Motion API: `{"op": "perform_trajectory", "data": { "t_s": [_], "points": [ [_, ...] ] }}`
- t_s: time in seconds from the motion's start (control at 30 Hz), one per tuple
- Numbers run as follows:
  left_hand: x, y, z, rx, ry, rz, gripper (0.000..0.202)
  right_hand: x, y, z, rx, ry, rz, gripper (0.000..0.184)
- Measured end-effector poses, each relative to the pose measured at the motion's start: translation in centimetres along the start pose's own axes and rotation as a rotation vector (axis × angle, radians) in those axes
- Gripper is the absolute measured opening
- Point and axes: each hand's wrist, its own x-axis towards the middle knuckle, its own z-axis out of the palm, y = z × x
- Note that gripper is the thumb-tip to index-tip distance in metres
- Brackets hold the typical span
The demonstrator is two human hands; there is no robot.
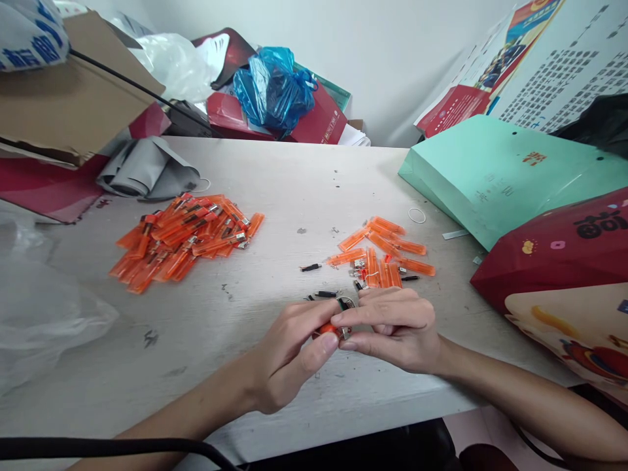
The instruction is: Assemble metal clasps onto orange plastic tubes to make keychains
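Near the table's front edge, my left hand (289, 356) is closed round an orange lighter (328, 328), mostly hidden by the fingers. My right hand (400, 327) pinches the lighter's metal end from the other side, thumb and forefinger together. Just beyond my hands lies a loose group of clear orange lighter bodies (385, 243) with small metal caps (360, 264) among them. Small black cylindrical parts (326, 294) are scattered close by. Further left rests a heap of orange lighters (181, 239), many with metal tops.
A mint-green paper bag (466, 176) and a red bag (564, 275) border the right side. On the left are a clear plastic bag (44, 307), a rolled grey sheet (144, 170) and a cardboard box (73, 85). A blue plastic bag (275, 88) sits at the back.
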Motion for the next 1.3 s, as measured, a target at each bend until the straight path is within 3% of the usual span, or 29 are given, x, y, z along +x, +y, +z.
{"op": "perform_trajectory", "data": {
  "t_s": [0.2, 0.67, 0.9, 1.07, 1.3],
  "points": [
    [-0.3, -0.6, 0.0, 0.022, -0.053, 0.064, 0.027, 0.1, -0.1, 0.0, -0.008, 0.000, -0.002, 0.025],
    [-0.9, -0.6, -0.1, 0.051, -0.064, -0.070, 0.036, 0.2, 0.0, -0.1, -0.036, -0.006, 0.008, 0.025],
    [-0.1, 0.3, -0.3, 0.020, -0.041, 0.034, 0.033, 0.0, 0.1, 0.0, -0.036, -0.016, 0.030, 0.026],
    [-0.1, 0.3, -0.4, -0.001, -0.055, -0.019, 0.035, 0.0, 0.1, -0.1, -0.041, -0.004, 0.014, 0.029],
    [-0.1, 0.0, -0.3, -0.041, -0.084, -0.056, 0.035, 0.4, -0.1, -0.3, -0.150, -0.043, -0.034, 0.020]
  ]
}}
